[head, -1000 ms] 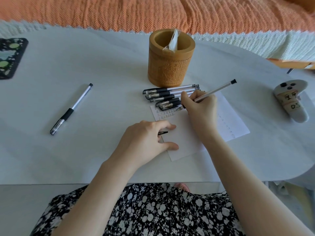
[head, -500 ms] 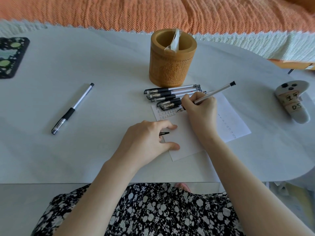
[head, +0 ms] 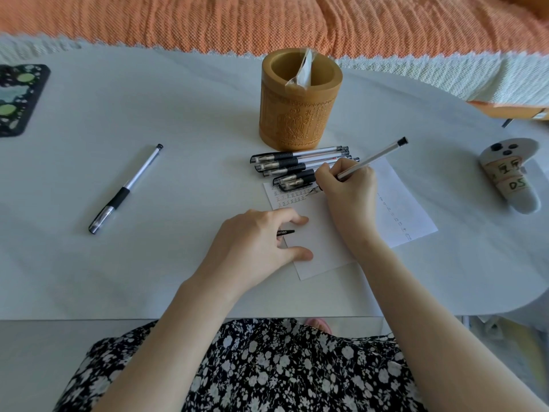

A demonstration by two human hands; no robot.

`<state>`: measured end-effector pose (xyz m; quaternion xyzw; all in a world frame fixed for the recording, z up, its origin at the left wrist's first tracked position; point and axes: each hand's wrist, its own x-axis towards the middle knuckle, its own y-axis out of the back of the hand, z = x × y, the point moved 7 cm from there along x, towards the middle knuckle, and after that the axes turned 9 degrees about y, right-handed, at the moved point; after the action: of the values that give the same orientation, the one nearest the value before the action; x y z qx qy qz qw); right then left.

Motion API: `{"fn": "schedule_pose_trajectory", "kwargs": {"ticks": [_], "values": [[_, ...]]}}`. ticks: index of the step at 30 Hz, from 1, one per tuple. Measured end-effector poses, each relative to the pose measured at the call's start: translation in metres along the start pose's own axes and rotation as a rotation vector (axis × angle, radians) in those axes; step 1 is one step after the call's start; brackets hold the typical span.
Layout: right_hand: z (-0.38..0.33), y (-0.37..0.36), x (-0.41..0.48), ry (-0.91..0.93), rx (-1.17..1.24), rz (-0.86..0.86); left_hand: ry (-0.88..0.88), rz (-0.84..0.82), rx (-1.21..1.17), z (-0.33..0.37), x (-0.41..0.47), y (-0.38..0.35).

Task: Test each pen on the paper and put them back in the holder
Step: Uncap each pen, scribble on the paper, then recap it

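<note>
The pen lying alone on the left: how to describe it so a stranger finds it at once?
Start at the round carved bamboo holder on the white table. Far to its left lies one clear pen with a black grip, slanted. Unlike the pens bundled by the holder, it lies alone.

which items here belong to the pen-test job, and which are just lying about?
Job:
held pen
pen pile
lone pen
cap
paper
holder

Lying about:
controller
patterned case
blanket
wrapper in the holder
</note>
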<state>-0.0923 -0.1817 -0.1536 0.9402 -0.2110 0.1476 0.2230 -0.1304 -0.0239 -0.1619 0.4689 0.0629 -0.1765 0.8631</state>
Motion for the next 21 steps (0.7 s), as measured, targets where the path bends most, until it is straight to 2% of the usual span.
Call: {"fn": "schedule_pose_trajectory", "kwargs": {"ticks": [21], "values": [[0.0002, -0.0011, -0.0006, -0.019, 0.019, -0.028, 0.011, -0.008, -0.01, 0.0009, -0.001, 0.0005]]}}
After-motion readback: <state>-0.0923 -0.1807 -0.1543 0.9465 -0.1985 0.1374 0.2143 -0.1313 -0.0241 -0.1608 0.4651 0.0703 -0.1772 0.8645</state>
